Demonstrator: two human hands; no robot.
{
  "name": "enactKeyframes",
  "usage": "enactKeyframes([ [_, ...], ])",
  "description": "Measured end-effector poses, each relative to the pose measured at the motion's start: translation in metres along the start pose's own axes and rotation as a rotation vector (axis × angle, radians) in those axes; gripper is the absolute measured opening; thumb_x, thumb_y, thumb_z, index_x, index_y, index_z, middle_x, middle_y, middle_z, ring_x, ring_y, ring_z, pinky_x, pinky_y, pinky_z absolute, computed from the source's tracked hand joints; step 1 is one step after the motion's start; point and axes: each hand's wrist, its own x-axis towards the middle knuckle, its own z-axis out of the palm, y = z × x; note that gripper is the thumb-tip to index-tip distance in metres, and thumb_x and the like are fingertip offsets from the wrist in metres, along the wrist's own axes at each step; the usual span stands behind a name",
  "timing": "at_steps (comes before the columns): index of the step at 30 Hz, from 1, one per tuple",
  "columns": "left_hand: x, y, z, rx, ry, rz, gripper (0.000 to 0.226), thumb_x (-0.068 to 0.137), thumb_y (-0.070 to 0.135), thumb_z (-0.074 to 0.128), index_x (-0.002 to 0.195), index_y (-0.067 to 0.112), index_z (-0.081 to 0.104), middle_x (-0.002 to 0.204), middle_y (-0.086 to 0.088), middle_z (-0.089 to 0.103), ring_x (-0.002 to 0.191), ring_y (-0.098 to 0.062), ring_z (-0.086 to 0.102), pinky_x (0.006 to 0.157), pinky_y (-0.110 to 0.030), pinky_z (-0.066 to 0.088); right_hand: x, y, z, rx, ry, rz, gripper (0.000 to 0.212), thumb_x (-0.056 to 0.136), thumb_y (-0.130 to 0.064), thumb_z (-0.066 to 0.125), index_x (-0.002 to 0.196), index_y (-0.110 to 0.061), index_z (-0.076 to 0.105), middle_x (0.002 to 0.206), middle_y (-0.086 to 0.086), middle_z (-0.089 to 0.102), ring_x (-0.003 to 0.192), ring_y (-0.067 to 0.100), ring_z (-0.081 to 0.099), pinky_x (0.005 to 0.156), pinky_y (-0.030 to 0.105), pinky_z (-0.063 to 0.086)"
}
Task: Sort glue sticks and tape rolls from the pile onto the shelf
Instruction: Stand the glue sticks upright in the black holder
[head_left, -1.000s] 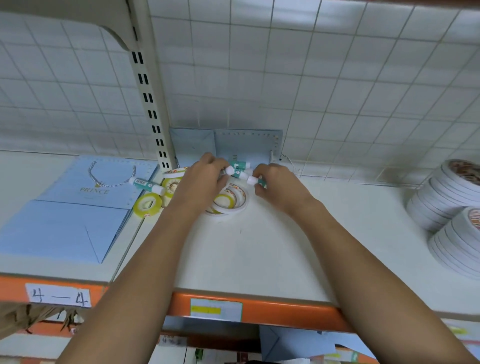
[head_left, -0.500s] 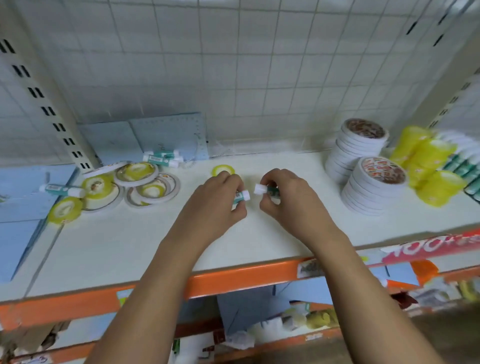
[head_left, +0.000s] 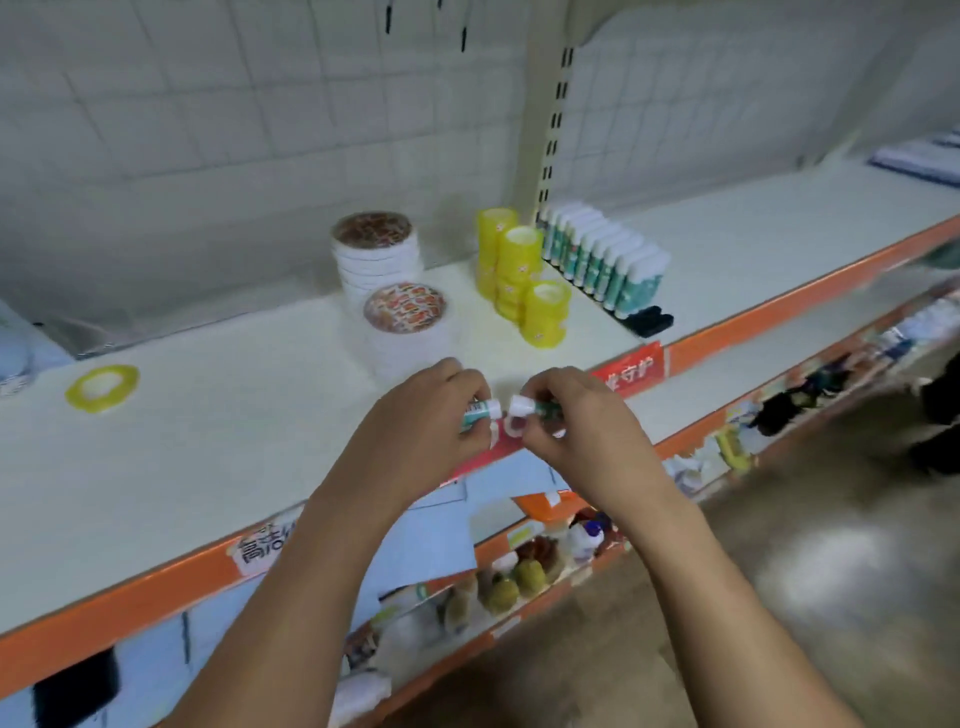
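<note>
The white shelf carries white tape stacks, yellow tape stacks, a glue stick row, and one loose yellow roll.

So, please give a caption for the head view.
Left hand and right hand each hold a green-and-white glue stick over the white shelf.

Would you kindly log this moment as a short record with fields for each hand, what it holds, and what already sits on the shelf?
left hand: closed on a glue stick, white cap pointing right
right hand: closed on a second glue stick, white cap pointing left
glue stick row: standing at shelf right
yellow tape stacks: left of that row
white tape stacks: centre
loose yellow tape roll: lying flat, far left
shelf: white top, orange edge
</note>
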Motion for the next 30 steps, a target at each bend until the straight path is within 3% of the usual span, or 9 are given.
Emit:
enactKeyframes([
  [6,0.061,0.061,0.043,0.006,-0.010,-0.017,0.020,0.090,0.026,0.058,0.108,0.022,0.061,0.107,0.002,0.054,0.097,-0.018,0.055,0.077,-0.038,0.046,0.006,0.090,-0.057,-0.072,0.058,0.033,0.018,0.086,-0.024,0.064,0.101,-0.016,0.061,0.093,0.004,0.061,0.083,0.023,0.055,0.068,0.041,0.047],
  [11,0.104,0.083,0.068,0.022,-0.030,-0.009,0.019,0.094,0.031,0.056,0.111,0.023,0.060,0.108,0.002,0.054,0.096,-0.019,0.056,0.078,-0.041,0.048,0.022,0.136,-0.079,-0.070,0.013,0.051,0.015,0.088,-0.022,0.062,0.102,-0.016,0.061,0.095,0.003,0.060,0.084,0.022,0.054,0.071,0.042,0.048],
  [19,0.168,0.087,0.091,0.061,-0.054,0.039,0.024,0.097,0.033,0.052,0.116,0.023,0.061,0.110,0.000,0.055,0.101,-0.022,0.057,0.080,-0.042,0.049,0.060,0.169,-0.087,-0.091,0.019,0.093,0.015,0.087,-0.019,0.060,0.102,-0.018,0.062,0.094,0.001,0.060,0.084,0.021,0.055,0.071,0.038,0.047],
  [24,0.195,0.087,0.103,0.095,-0.061,0.070,0.024,0.096,0.036,0.053,0.113,0.024,0.064,0.108,0.001,0.057,0.096,-0.023,0.060,0.070,-0.035,0.047,0.080,0.185,-0.088,-0.105,0.002,0.099,0.017,0.087,-0.022,0.059,0.103,-0.018,0.061,0.093,0.000,0.059,0.084,0.020,0.053,0.070,0.036,0.047],
  [30,0.208,0.089,0.111,0.089,-0.144,0.028,0.025,0.092,0.038,0.057,0.114,0.031,0.067,0.107,0.000,0.063,0.100,-0.022,0.061,0.075,-0.037,0.051,0.093,0.199,-0.086,-0.089,-0.060,0.091,0.019,0.086,-0.018,0.060,0.104,-0.018,0.061,0.096,0.001,0.060,0.085,0.020,0.054,0.071,0.037,0.048],
])
